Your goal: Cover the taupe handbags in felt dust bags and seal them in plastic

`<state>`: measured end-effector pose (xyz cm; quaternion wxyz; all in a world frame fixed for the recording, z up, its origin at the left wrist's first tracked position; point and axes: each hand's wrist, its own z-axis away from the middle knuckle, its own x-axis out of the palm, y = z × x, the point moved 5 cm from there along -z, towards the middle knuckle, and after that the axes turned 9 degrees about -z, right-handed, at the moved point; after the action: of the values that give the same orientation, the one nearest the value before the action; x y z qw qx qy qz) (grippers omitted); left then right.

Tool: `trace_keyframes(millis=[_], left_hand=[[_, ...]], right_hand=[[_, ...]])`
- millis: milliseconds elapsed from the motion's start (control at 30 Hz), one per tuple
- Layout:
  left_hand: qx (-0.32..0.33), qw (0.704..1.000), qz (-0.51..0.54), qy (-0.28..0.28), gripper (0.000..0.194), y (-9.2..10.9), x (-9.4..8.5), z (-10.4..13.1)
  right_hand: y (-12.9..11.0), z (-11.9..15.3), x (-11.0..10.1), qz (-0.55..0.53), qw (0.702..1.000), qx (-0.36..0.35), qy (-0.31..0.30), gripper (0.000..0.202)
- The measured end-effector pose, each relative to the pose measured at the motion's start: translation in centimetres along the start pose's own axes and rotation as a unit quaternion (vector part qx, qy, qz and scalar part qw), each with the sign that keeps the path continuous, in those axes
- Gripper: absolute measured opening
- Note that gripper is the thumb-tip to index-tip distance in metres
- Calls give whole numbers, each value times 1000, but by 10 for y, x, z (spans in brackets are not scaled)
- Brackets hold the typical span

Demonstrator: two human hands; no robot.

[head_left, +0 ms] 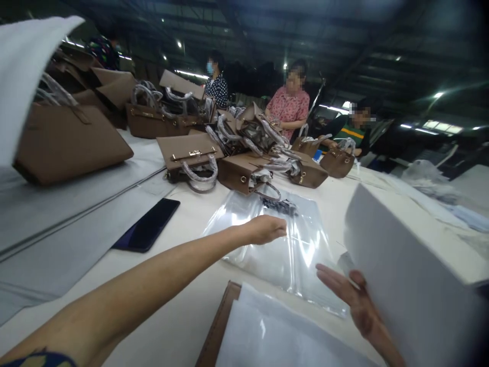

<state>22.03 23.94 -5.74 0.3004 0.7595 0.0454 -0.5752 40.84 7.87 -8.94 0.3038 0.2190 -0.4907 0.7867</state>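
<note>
My left hand (pixel 266 229) reaches out over a stack of clear plastic sheets or bags (pixel 263 260), its fingers curled closed; what they hold, if anything, is hidden. My right hand (pixel 361 300) has its fingers stretched out beside a large white panel or box side (pixel 412 275). Near its thumb shows a small pale piece (pixel 346 262) that I cannot make out. Below lies a brown leather edge (pixel 219 326), partly covered by a white sheet (pixel 275 331). A small dark bundle (pixel 280 206) rests at the far end of the plastic.
Several brown handbags (pixel 193 153) with wrapped handles crowd the far table. A dark phone (pixel 148 227) lies left of my arm. A larger brown bag (pixel 72 142) stands left under a white sheet. A person in pink (pixel 292 109) and other people work across the table.
</note>
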Motion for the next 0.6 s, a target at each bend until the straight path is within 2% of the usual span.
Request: trace_keyframes(millis=[67,133,200,267,300,333,433,467,533,600], left_hand=[[22,999,-42,-21,12,5,0,6],[32,996,-70,-37,12,11,1,13],[40,994,-91,-33,24,19,2,18],[61,988,-140,-8,44,29,3,20],[68,982,-176,6,48,33,4,20],[70,974,-213,17,44,35,6,20],[47,962,-266,28,15,35,11,23],[39,963,-266,30,15,34,12,25],[36,966,-249,53,28,34,12,30],[44,968,-227,94,51,38,10,33]], right_hand=[[3,-10,18,-3,999,23,42,22],[-1,-19,25,5,994,20,103,21],[-9,-26,28,25,990,-7,142,18],[-18,-33,34,37,990,-52,128,16],[-22,-36,37,36,990,-72,114,16],[-26,-37,39,31,990,-88,105,15],[-35,-40,38,13,988,-113,105,12],[-37,-40,35,7,987,-115,112,12],[-38,-38,27,3,985,-113,126,13],[-38,-36,22,36,985,-122,120,13]])
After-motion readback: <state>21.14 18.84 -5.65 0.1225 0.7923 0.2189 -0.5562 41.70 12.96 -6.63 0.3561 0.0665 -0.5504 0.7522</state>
